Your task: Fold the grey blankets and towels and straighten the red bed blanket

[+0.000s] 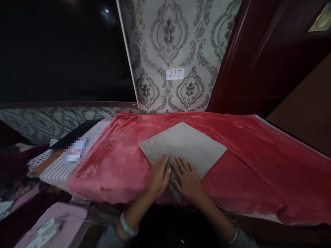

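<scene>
Grey cloth (pixel 183 141) on red blanket (pixel 108 165), near end creased; right hand (pixel 188 179) spread on it, left hand (pixel 157 177) with fingers together, pinching unclear; best smoothed outward from the crease, lightly, evenly.

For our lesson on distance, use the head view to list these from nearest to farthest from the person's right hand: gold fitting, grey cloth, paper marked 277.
1. Grey cloth: directly under the right hand.
2. Paper marked 277: on the wall ahead.
3. Gold fitting: far off, upper right.
</scene>
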A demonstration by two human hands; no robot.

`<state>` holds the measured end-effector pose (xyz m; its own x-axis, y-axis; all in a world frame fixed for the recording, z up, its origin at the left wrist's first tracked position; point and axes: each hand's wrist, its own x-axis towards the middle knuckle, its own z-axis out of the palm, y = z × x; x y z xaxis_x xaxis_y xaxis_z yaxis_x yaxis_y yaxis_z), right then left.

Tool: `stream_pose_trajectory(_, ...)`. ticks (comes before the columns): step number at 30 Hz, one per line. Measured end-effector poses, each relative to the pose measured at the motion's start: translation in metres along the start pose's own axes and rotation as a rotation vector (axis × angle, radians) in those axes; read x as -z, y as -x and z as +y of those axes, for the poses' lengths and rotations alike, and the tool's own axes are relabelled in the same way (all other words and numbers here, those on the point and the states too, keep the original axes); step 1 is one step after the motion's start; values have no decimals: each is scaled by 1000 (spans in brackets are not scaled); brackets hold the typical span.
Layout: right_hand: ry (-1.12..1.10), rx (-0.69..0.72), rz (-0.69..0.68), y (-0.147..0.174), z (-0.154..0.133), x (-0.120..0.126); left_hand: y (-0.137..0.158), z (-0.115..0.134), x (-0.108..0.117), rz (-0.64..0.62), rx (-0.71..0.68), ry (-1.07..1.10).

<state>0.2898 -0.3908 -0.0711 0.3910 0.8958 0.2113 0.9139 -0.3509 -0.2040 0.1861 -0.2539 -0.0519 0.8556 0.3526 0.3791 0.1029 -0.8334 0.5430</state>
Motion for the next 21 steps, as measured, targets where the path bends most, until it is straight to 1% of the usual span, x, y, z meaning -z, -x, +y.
stream_pose_trajectory(2,16,-1,-18,-2,3,0,-28,0,9,-146,-40,-109)
stream_pose_trajectory(4,36,-2,-28,-4,5,1,-58,-5,17,-230,-8,-246)
stream_pose_trajectory(6,60,-8,-32,-5,4,1,-83,-18,23,-245,99,-381)
stream_pose_trajectory(8,88,-15,-37,-4,3,1,-98,-34,26,-243,223,-469)
stream_pose_trajectory(9,100,-19,-41,-3,2,2,-102,-42,26,-244,269,-492)
stream_pose_trajectory(11,113,-19,-52,-2,1,3,-104,-54,26,-249,304,-509)
stream_pose_trajectory(14,118,-8,-61,1,1,4,-100,-61,25,-248,283,-504)
stream_pose_trajectory(21,117,18,-19,11,1,5,-101,-67,26,-250,245,-450)
